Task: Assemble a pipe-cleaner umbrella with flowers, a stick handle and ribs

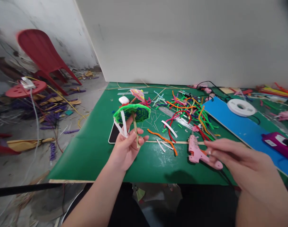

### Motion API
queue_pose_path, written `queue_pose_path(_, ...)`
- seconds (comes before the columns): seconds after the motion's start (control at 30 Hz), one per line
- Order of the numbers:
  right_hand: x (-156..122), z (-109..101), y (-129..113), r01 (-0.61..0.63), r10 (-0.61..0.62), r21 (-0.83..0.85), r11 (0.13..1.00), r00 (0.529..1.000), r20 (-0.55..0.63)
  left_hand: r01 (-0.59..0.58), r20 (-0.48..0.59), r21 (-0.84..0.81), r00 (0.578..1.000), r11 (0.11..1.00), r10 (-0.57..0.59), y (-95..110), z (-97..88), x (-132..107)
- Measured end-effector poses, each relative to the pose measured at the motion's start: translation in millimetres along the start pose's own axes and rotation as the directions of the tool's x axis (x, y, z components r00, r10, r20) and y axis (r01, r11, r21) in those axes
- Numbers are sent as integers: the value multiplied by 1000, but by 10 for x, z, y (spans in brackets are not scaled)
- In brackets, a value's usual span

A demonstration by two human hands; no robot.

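My left hand point(128, 145) is closed on the thin stick of a small craft umbrella point(132, 112), a round green and blue woven disc held upright above the green table point(92, 148). White paper strips point(123, 125) hang from that hand too. My right hand point(231, 157) hovers low over the table at the right, fingers stretched out and blurred, just beside a pink glue gun point(198, 153) that lies on the table. The hand holds nothing that I can see.
A heap of coloured pipe cleaners point(189, 115) fills the table's middle. A phone point(114, 134) lies under the umbrella. A blue board point(243, 129) carries a white tape roll point(241, 107) and a purple tool point(278, 143). A red chair point(43, 53) and stool point(23, 88) stand on the littered floor at left.
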State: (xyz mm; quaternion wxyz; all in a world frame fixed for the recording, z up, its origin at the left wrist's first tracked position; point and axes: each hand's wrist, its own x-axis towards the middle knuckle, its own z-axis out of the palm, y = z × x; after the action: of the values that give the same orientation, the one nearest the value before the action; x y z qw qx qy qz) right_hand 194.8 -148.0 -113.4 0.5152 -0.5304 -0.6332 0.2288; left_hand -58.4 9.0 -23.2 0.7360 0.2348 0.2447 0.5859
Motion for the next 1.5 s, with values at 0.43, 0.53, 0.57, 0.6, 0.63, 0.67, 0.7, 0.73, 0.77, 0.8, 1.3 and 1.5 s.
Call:
queue_pose_path(0.43,1749,449,-799,-95,96,72,993,995,-11,174,72,-28,983,984,-171,-238,108,-107)
queue_pose_path(0.53,1760,479,-861,-37,38,35,999,999,-21,185,64,-23,981,982,-183,-264,120,-124)
queue_pose_path(0.57,1762,483,-880,-14,15,23,1000,1000,-25,190,64,-21,980,981,-189,-269,124,-131)
queue_pose_path(0.6,1761,485,-896,6,-6,12,1000,1000,-29,195,66,-18,979,981,-193,-273,131,-141)
queue_pose_path(0.63,1758,485,-907,23,-22,4,1000,999,-34,197,66,-13,978,980,-196,-276,140,-152)
queue_pose_path(0.67,1751,483,-914,29,-29,0,1000,999,-38,196,62,-9,979,981,-195,-279,152,-164)
queue_pose_path(0.7,1744,481,-918,29,-29,0,1000,999,-46,193,55,-5,980,981,-193,-282,169,-176)
queue_pose_path(0.73,1738,480,-919,25,-25,3,1000,998,-63,187,44,0,981,982,-187,-287,188,-188)
queue_pose_path(0.77,1733,480,-918,20,-19,7,1000,996,-83,182,33,7,983,983,-182,-294,210,-200)
queue_pose_path(0.8,1730,483,-915,13,-11,10,1000,995,-101,175,26,14,984,984,-176,-302,233,-210)
queue_pose_path(1.3,1724,630,-896,27,7,119,993,961,-278,-17,-79,162,996,987,30,-440,476,-338)
queue_pose_path(1.5,1688,648,-884,91,-80,22,996,951,-297,10,-101,134,995,991,3,-441,496,-358)
